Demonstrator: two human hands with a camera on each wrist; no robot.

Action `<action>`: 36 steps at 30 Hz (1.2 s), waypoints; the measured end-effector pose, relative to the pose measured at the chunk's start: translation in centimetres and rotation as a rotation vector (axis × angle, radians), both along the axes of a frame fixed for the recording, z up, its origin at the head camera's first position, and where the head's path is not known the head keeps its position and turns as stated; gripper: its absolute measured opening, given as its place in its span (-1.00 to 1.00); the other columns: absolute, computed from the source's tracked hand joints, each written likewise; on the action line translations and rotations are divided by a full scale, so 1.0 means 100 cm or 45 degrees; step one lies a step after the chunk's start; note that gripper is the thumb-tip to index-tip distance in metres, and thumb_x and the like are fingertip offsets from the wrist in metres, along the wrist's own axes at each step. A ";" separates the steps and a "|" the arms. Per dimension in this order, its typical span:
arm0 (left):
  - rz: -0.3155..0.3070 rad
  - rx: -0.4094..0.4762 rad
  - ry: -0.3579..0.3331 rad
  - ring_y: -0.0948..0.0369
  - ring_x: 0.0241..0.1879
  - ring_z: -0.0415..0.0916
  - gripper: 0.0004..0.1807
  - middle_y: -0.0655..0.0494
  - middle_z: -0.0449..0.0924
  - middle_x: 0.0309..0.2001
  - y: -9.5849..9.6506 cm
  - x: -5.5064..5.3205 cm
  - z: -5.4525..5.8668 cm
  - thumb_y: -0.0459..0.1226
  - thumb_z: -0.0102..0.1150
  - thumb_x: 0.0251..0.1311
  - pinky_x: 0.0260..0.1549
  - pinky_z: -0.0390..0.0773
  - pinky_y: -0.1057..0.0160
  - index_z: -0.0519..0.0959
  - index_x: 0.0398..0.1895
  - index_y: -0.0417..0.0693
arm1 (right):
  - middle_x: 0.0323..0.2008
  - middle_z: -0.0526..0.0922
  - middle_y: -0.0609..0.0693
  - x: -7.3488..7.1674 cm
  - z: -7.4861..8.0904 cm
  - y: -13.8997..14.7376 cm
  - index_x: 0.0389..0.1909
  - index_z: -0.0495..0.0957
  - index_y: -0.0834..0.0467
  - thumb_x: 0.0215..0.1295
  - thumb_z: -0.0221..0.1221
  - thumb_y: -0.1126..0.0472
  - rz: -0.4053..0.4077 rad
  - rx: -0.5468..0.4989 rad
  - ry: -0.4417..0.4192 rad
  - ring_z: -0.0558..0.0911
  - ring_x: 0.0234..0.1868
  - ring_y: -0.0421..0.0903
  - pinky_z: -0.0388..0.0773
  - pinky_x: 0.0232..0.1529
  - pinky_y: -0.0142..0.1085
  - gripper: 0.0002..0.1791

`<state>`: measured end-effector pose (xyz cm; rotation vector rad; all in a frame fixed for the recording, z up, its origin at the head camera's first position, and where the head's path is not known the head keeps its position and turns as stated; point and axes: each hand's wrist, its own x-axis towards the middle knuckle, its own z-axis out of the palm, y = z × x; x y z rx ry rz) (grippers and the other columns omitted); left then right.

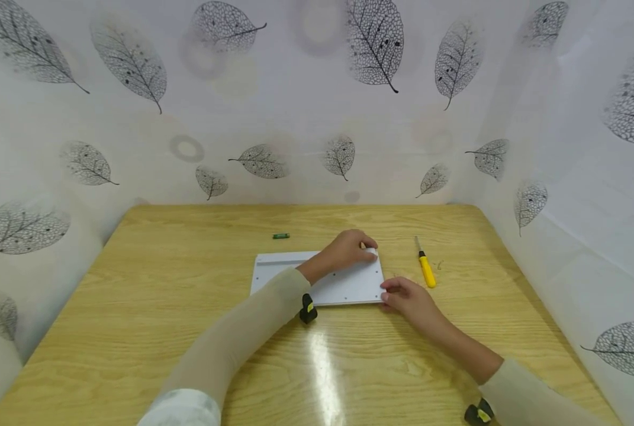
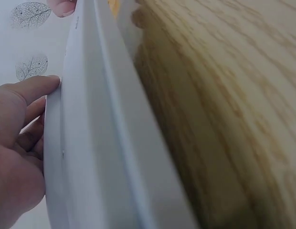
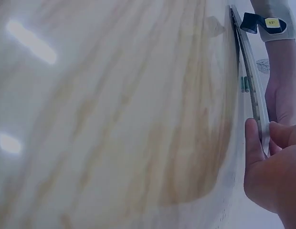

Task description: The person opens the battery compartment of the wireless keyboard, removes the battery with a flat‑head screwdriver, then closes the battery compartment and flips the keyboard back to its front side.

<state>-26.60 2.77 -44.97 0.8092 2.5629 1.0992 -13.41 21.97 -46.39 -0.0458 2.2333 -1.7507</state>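
Note:
A thin white keyboard (image 1: pixel 295 275) lies underside up on the table, small screw points dotting its back. My left hand (image 1: pixel 346 249) reaches across it and grips the far edge near the right corner, thumb on the back; in the left wrist view the curled fingers of this hand (image 2: pixel 19 143) are partly hidden behind the edge. At the near right corner my right hand (image 1: pixel 412 302) pinches the keyboard, thumb on one face and a finger on the other, as the right wrist view shows at the keyboard's edge (image 3: pixel 258 90). That corner appears slightly raised.
A small green battery (image 1: pixel 281 236) lies beyond the keyboard's far edge. To the right is a screwdriver (image 1: pixel 426 269) with a yellow handle, its tip pointing away. A leaf-patterned curtain (image 1: pixel 295 118) surrounds the wooden table (image 1: pixel 162 284) at the back and sides.

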 end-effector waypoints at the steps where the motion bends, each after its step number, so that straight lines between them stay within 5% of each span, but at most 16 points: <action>1: 0.004 0.007 0.004 0.31 -0.13 0.52 -0.65 0.17 0.69 -0.04 -0.001 0.000 0.001 -0.14 0.36 0.26 -0.13 0.51 0.37 0.70 0.08 -0.01 | 0.04 0.52 0.30 0.001 0.001 0.000 0.18 0.43 0.43 0.45 0.14 0.33 -0.010 -0.019 0.002 0.72 -0.09 -0.02 0.69 -0.02 -0.22 -0.63; 17: 0.094 0.253 0.021 0.24 -0.26 0.46 -0.64 0.24 0.62 -0.07 -0.017 0.003 0.029 -0.09 0.32 0.29 -0.38 0.48 0.33 0.69 0.11 0.04 | 0.09 0.55 0.26 0.002 0.040 -0.005 0.19 0.50 0.36 0.48 0.16 0.21 0.002 -0.026 0.215 0.73 -0.02 0.12 0.63 0.07 -0.07 -0.61; 27: 0.180 0.389 -0.027 0.23 -0.36 0.51 -0.64 0.18 0.63 -0.14 -0.026 0.001 0.045 -0.05 0.36 0.24 -0.48 0.53 0.32 0.69 0.09 0.15 | 0.20 0.52 0.30 -0.001 0.068 -0.007 0.26 0.49 0.31 0.49 0.15 0.16 0.028 -0.022 0.249 0.74 -0.03 -0.15 0.64 0.05 -0.26 -0.56; 36: 0.198 0.513 -0.071 0.21 -0.32 0.49 -0.63 0.12 0.60 -0.17 -0.031 0.002 0.060 -0.03 0.36 0.24 -0.45 0.53 0.32 0.68 0.09 0.17 | 0.17 0.53 0.26 -0.002 0.092 -0.009 0.24 0.51 0.31 0.50 0.15 0.14 0.050 -0.002 0.349 0.73 -0.04 -0.19 0.64 0.04 -0.33 -0.57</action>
